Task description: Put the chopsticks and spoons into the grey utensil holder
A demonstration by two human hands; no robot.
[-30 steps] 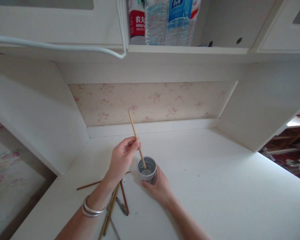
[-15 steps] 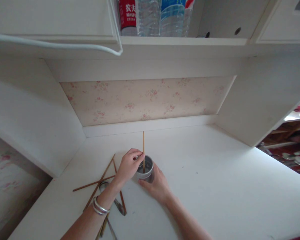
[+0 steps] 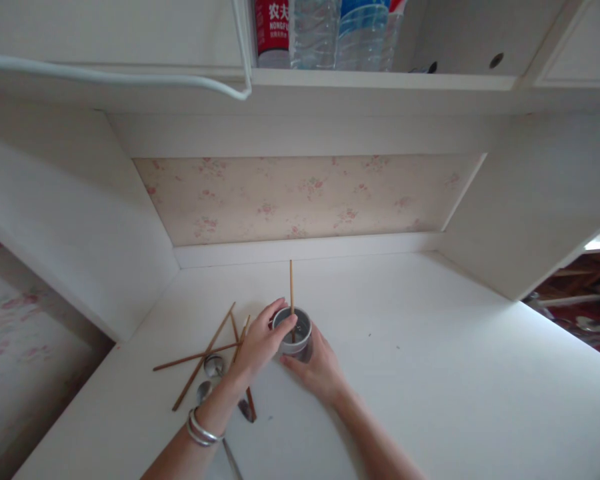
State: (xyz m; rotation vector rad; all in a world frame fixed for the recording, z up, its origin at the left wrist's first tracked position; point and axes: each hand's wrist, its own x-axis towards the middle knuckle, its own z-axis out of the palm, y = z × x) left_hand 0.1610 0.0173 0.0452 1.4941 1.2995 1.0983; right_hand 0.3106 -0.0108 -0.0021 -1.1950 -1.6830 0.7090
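Note:
A grey metal cup (image 3: 292, 347) with a hollow inside stands on the white surface. One wooden chopstick (image 3: 291, 283) rises nearly upright out of it. My left hand (image 3: 261, 341) is at the cup's left side, its fingers round the outside and the thumb over the rim against the chopstick. From the right, my right hand (image 3: 321, 370) is wrapped round the cup's side. Several loose chopsticks (image 3: 193, 357) lie crossed to the left of the cup, with metal spoons (image 3: 213, 365) among them. My left forearm hides part of this pile.
The white countertop (image 3: 410, 400) has side panels and a floral back wall (image 3: 280, 207). Overhead is a shelf (image 3: 380, 79) with plastic bottles (image 3: 314, 37); a white cable (image 3: 130, 79) hangs along the cabinet. Cluttered shelves (image 3: 580, 303) show at far right.
My left hand has gone from pinching the chopstick to lying around the cup's rim, thumb by the stick. Light-tipped chopsticks and another spoon now show beside my left arm. The view shifted slightly.

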